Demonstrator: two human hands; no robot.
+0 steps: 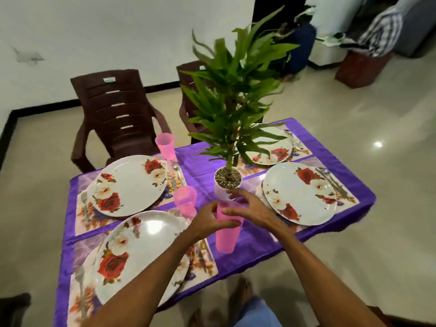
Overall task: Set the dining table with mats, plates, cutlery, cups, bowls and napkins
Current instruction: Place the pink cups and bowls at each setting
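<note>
My left hand point(207, 219) grips a stack of pink cups point(227, 232) held above the purple tablecloth point(254, 241). My right hand point(247, 206) reaches over the top of that stack, fingers bent at its rim. Two more pink cups stand on the table, one point(185, 199) between the left mats and one point(165, 146) at the far left edge. Several floral plates sit on mats: near left point(141, 251), far left point(128, 184), right point(299, 192), far right point(273, 147). Cutlery lies beside the plates.
A potted plant point(227, 180) in a white pot stands mid-table, just behind my hands, its leaves spreading high. Two brown plastic chairs point(115, 114) stand at the far side. My feet point(238, 298) show below the table's near edge.
</note>
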